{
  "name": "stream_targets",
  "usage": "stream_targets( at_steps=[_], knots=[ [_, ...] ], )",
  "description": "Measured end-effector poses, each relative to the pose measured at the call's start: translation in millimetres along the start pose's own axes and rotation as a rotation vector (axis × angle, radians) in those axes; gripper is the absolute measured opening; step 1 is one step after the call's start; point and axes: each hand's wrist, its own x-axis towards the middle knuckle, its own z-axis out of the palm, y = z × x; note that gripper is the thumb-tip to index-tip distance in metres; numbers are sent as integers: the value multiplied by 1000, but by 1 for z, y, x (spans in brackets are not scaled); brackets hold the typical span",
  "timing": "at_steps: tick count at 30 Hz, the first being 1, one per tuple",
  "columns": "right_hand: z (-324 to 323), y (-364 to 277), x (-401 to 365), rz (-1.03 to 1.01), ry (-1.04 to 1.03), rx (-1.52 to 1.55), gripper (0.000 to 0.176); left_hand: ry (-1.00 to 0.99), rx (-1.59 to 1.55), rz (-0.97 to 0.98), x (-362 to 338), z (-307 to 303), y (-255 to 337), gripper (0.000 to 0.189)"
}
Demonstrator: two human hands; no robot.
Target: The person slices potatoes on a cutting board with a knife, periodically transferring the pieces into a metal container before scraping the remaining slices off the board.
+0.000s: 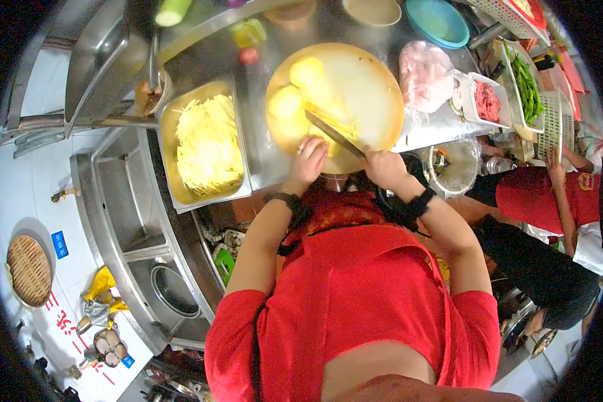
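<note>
My right hand [385, 169] is wrapped round the handle of a kitchen knife [336, 134], whose blade points up and left across the round cutting board [375, 87]. Close to the blade, my left hand [311, 159] presses with bent fingers on a piece of yellow potato at the board's near edge; the hand partly hides it. Cut yellow strips [345, 125] lie beside the blade. Two whole peeled potatoes, an upper one [307, 71] and a lower one [286, 102], rest on the board's left side. Left of the board, a metal tray [240, 191] holds a heap of potato strips [210, 144].
A bag of pale pink contents [425, 75], a white tub of minced meat [487, 102] and a basket of green peppers [526, 87] stand to the right. A blue bowl [437, 23] is behind. Sinks [130, 201] lie left. A co-worker in red [539, 199] stands right.
</note>
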Motion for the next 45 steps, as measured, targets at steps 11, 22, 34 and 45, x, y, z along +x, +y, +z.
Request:
stream_targets(
  at_steps=[11, 22, 34, 45],
  knots=[
    [-2, -3, -4, -29, 10, 33, 22, -40, -28, 19, 4, -11, -1, 23],
    [-3, -9, -5, -25, -13, -23, 18, -15, -22, 9, -1, -9, -1, 21],
    [14, -8, -3, -13, -33, -14, 20, -2, 12, -3, -9, -7, 2, 19],
    [24, -4, 2, -18, -35, 3, 23, 41, -37, -37, -8, 0, -2, 16]
  ],
)
